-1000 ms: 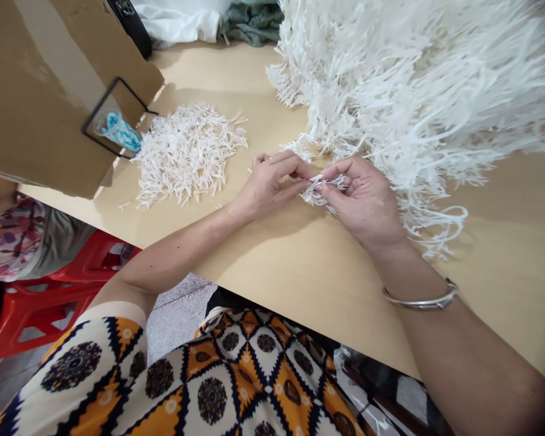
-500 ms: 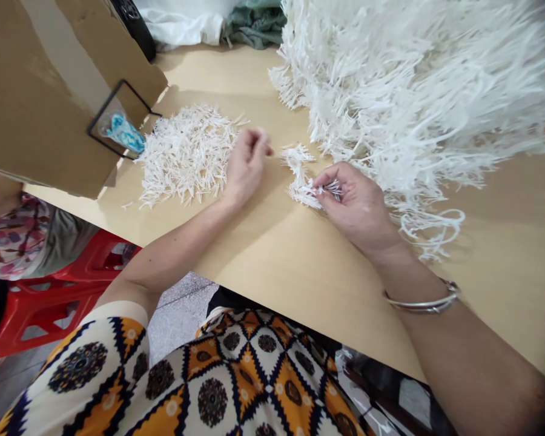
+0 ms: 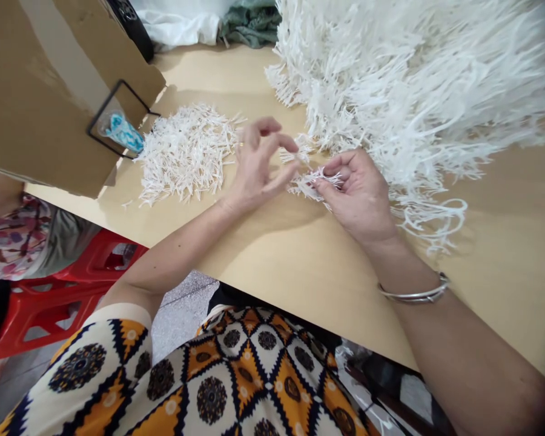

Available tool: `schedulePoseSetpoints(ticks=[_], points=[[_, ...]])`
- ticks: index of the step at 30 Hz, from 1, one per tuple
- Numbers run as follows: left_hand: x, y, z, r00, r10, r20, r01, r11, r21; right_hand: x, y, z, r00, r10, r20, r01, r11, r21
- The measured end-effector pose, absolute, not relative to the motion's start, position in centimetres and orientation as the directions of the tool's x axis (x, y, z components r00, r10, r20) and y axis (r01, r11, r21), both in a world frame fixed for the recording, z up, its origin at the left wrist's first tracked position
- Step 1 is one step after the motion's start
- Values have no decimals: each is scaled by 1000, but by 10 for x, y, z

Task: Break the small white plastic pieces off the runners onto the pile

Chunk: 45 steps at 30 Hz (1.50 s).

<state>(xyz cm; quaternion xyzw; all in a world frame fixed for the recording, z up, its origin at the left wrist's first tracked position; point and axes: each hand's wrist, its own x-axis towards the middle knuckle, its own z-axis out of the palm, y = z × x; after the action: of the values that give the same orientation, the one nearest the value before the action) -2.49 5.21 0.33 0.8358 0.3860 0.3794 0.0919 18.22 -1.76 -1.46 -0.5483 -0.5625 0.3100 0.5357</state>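
Between my fingers and thumb, my right hand (image 3: 361, 197) pinches a small strip of white fringed strands (image 3: 320, 180), whose ends lie at the table. My left hand (image 3: 261, 163) hovers just left of it, fingers apart and curved, with nothing seen in them. A small tuft of the same strands (image 3: 300, 146) lies behind, partly covered by the left fingers. Left of that hand rests a loose heap of short white pieces (image 3: 188, 154). A large mass of long white fringe (image 3: 390, 79) spreads at the back right, close behind my right hand.
A cardboard box (image 3: 49, 91) stands at the left, with a black wire stand (image 3: 118, 100) holding a blue-and-white item (image 3: 122, 132) beside it. White and green cloths (image 3: 249, 25) lie at the back. Red stools (image 3: 72, 290) and another person's clothing (image 3: 16, 236) show at the lower left.
My left hand has moved right, away from the heap, and its fingers have opened towards the strip. My right hand keeps its pinch and has shifted only slightly.
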Motion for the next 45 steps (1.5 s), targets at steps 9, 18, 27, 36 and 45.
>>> schedulePoseSetpoints(ticks=[9, 18, 27, 36, 45], points=[[-11, 38, 5, 574, 744, 342, 603, -667, 438, 181, -18, -13, 142, 956, 256, 279, 210, -937], [-10, 36, 8, 578, 761, 295, 574, -636, 516, 181, -17, -19, 147, 949, 279, 299, 226, -927], [-11, 42, 5, 572, 761, 305, 496, -618, 610, 181, -17, -20, 123, 942, 312, 323, 260, -910], [-8, 43, 5, 595, 747, 296, 466, -621, 630, 178, -18, -18, 116, 945, 306, 317, 256, -913], [0, 31, 6, 488, 810, 325, 653, -586, 480, 174, -14, -21, 68, 929, 363, 299, 328, -896]])
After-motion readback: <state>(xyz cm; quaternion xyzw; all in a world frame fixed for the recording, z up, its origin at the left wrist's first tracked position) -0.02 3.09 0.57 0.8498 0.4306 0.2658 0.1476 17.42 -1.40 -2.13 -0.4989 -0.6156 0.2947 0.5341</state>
